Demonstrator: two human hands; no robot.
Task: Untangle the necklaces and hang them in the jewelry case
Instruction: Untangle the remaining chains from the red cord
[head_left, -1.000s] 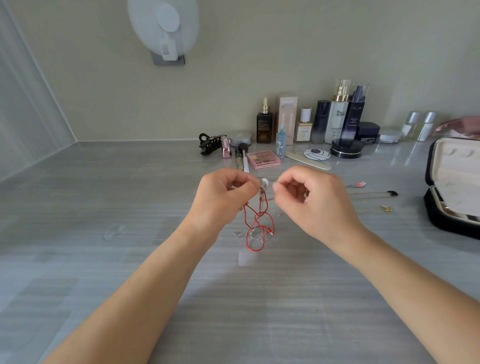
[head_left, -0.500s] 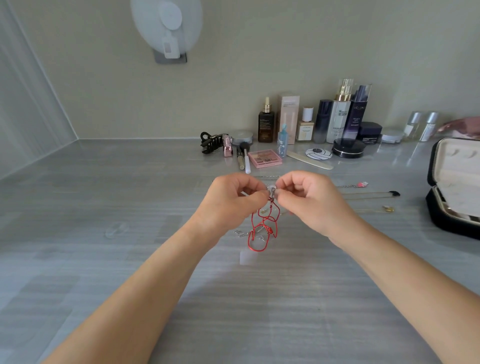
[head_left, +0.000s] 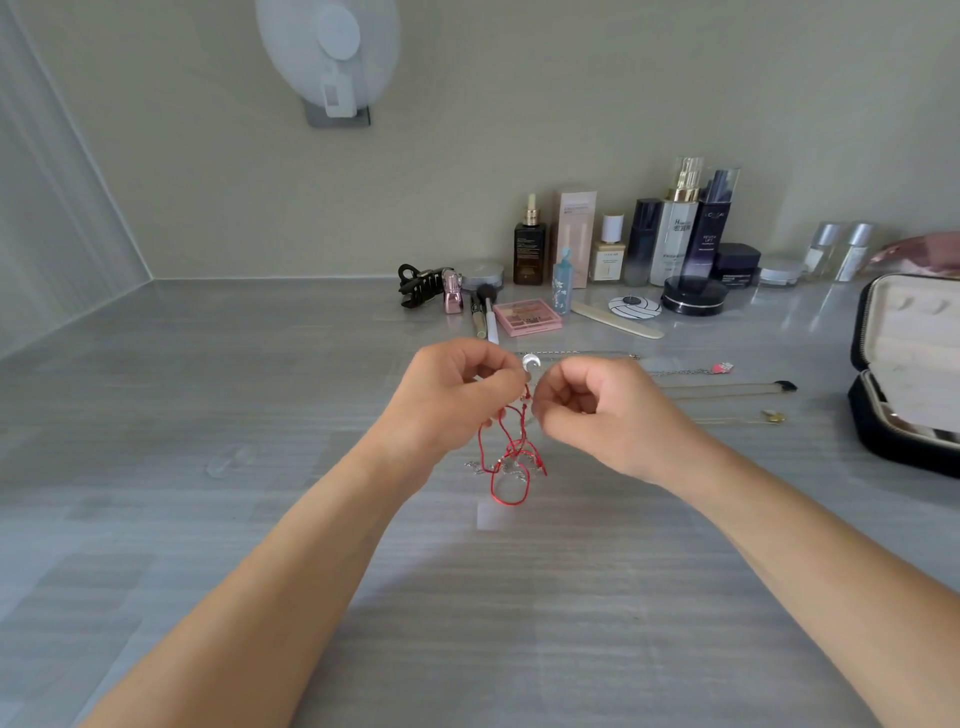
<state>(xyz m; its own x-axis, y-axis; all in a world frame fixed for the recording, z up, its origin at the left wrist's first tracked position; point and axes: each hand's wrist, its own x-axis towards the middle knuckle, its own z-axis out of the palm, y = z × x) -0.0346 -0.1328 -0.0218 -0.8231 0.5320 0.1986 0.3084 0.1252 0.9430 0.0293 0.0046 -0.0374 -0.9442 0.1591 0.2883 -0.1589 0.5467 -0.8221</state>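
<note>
Just above the middle of the grey counter (head_left: 208, 519), the left hand (head_left: 452, 395) and the right hand (head_left: 608, 410) are raised close together, knuckles nearly meeting. Both have their fingers curled in and pinched on a red cord necklace (head_left: 511, 457). The left thumb and forefinger nip the cord near its top, beside a small silver pendant (head_left: 531, 362) that shows between the two hands. The right fingertips close on the cord just beside them, though exactly which strand they hold is hidden behind the knuckles.

Below the hands the cord hangs in tangled loops, its lowest loop touching or just above the counter. A thin silver chain (head_left: 480, 467) is caught up in the loops at the bottom.

Toward the right edge of the counter an open black jewelry case (head_left: 883, 431) stands with its pale-lined lid upright. Between the right hand and the case several other necklaces lie stretched out flat: one with a pink charm (head_left: 723, 368), one with a dark pendant (head_left: 785, 385), and a gold one (head_left: 773, 415) nearest the front.

Along the back edge, against the wall, stands a row of cosmetic bottles (head_left: 675, 234) and jars. In front of them lie a black hair clip (head_left: 422, 286), a pink eyeshadow palette (head_left: 525, 316), a makeup brush (head_left: 488, 312) and a nail file (head_left: 615, 320). A white fan (head_left: 332, 47) is fixed to the wall above the back left part of the counter.
</note>
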